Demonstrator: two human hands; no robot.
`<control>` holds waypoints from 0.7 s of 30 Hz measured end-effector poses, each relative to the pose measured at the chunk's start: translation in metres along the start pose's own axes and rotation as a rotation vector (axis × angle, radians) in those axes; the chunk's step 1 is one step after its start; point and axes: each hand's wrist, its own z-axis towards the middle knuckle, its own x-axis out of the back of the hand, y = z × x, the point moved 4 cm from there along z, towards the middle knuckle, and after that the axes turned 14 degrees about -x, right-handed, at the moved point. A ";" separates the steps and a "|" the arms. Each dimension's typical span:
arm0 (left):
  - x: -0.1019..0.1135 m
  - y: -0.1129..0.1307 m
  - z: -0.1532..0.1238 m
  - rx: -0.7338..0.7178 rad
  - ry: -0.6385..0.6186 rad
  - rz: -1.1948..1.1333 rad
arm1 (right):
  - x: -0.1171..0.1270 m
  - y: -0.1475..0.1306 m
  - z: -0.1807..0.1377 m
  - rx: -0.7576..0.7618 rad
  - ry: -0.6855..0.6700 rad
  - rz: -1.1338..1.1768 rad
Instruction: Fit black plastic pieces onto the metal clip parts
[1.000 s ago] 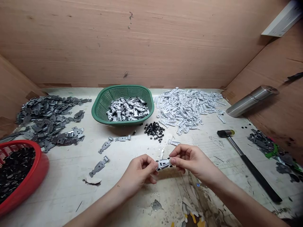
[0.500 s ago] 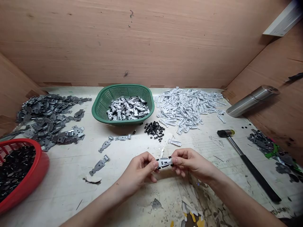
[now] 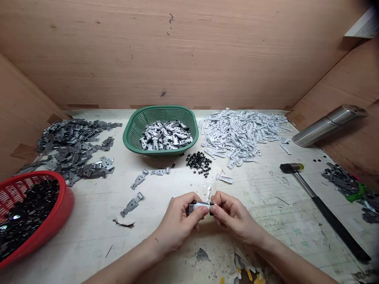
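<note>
A small white toy race car with black wheels is held between both hands, low in the middle of the view. My left hand closes on its body, thumb across the top. My right hand pinches its right end by a black wheel; the fingertips hide part of it. Beyond the hands lie a white car body and a heap of small black wheels. Loose grey car bases are to the left of my left hand.
A green basket holds assembled cars. White bodies are piled to its right, grey bases to its left. A red basket of black parts is at left. A hammer and a leaning metal cylinder are at right.
The toy car has been turned in my hands, and my left hand now covers more of it. My right fingers have shifted to its right-end wheel. The camera view has swung slightly left.
</note>
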 end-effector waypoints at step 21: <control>0.036 -0.002 0.007 0.006 0.008 0.685 | 0.009 -0.069 0.074 0.508 0.368 -1.258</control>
